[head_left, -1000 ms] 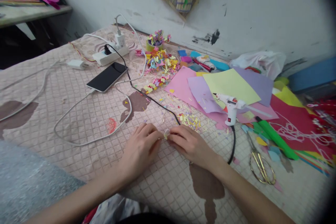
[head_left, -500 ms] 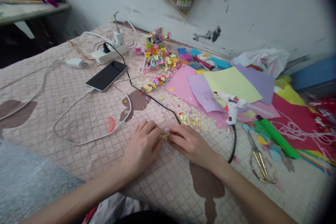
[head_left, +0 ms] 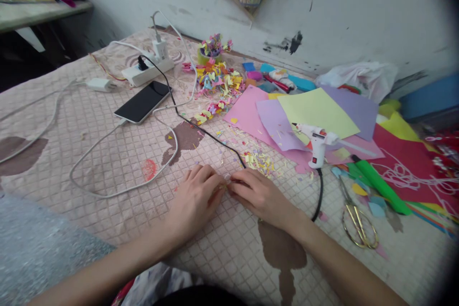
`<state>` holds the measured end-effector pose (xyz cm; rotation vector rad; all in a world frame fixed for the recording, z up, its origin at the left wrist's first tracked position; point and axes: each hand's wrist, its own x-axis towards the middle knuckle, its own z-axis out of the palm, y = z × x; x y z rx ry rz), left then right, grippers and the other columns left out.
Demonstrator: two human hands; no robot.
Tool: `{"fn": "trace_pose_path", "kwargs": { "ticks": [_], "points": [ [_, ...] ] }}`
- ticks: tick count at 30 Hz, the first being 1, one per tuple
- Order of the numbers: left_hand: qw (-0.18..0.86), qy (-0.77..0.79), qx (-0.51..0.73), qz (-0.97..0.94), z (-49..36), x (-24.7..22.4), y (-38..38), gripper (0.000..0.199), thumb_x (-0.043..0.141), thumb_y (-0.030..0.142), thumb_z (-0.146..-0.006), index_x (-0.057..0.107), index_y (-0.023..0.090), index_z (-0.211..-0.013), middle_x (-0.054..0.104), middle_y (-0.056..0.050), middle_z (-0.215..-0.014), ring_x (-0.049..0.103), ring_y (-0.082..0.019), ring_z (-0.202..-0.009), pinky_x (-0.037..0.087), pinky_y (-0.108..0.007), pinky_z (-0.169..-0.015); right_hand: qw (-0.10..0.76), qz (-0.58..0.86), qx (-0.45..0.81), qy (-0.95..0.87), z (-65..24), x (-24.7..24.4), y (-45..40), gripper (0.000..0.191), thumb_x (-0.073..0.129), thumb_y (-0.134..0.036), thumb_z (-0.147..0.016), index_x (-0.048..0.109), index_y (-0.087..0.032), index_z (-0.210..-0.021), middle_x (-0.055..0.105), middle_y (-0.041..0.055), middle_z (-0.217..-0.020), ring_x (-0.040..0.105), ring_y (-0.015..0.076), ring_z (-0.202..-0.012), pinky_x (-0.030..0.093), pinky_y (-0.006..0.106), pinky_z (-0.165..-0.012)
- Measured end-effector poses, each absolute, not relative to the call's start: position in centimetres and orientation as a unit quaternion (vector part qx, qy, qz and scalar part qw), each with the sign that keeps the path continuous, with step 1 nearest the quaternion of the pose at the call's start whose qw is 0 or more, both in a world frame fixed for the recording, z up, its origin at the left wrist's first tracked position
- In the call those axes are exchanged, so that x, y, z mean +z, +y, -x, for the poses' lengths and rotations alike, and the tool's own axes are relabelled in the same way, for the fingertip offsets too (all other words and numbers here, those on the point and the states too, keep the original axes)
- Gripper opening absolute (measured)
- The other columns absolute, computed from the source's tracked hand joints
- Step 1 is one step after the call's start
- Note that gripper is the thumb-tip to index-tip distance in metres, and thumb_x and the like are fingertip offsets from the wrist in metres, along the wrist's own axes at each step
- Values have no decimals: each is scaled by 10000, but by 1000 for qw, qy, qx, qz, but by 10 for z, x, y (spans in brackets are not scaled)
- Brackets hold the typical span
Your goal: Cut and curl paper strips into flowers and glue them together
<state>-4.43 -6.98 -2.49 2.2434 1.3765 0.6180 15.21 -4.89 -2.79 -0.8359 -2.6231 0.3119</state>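
My left hand [head_left: 197,196] and my right hand [head_left: 258,196] meet low over the tabletop, fingertips almost touching. Both are closed in a pinch around a small pale paper piece [head_left: 227,179], mostly covered by the fingers. Just beyond them lie scattered yellow paper scraps [head_left: 258,162]. A black cord [head_left: 215,139] runs up to my right fingers and passes out of sight behind that hand. To the right, a white glue gun [head_left: 317,146] rests on coloured paper sheets [head_left: 319,110]. Gold-handled scissors [head_left: 356,220] lie right of my right forearm.
A phone [head_left: 143,101] with a white cable lies at the left, near a power strip [head_left: 147,74]. Cut paper shapes [head_left: 218,81] are heaped before a small green pot [head_left: 207,59]. A green roll [head_left: 382,184] and white string [head_left: 405,178] are at the right.
My fingers have closed further over the small paper piece, so less of its yellow shows. Both hands stay in nearly the same place; the view has shifted slightly.
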Motion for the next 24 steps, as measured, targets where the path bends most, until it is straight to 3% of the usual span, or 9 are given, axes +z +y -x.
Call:
{"fn": "trace_pose_path", "kwargs": {
  "ticks": [24],
  "points": [
    [192,532,167,-807,39,-22,-64,78,506,186,-842,577,183,-811,573,-41,-846,501,-215,-855,406,-377,-764,186,294,99,-932,-152,-28,-49,170,465,-161,-908,625,-155,-966,597,101,-1008,535,203,-948,486,365,-826]
  ]
}}
